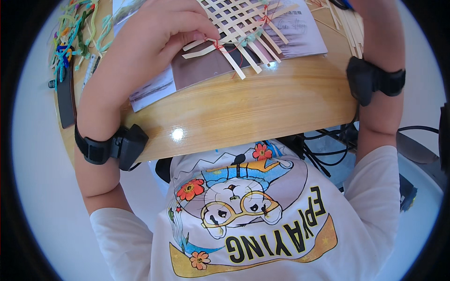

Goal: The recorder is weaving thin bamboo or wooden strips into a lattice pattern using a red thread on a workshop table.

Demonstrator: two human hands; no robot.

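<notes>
My left hand (176,30) reaches in from the left. Its thumb and bent fingers pinch the near-left corner of a woven lattice (234,33) of pale flat wooden strips. Loose strip ends stick out toward me. Red thread (217,45) is tied round the strips near my fingertips, and pale green yarn (251,38) runs along the lattice's near edge. Under it lies a printed booklet (199,75) in grey, brown and white. My right forearm (382,37) runs up past the top edge, so the right hand is out of sight. A blue and black object (345,3) shows beside that forearm.
On the table's left lie tangled coloured yarns (63,54), a pen (90,70) and a dark flat long object (67,100). Loose wooden strips (349,30) lie at the right. The wooden table's (243,114) curved edge is close to my body. Black cables (328,145) hang below it.
</notes>
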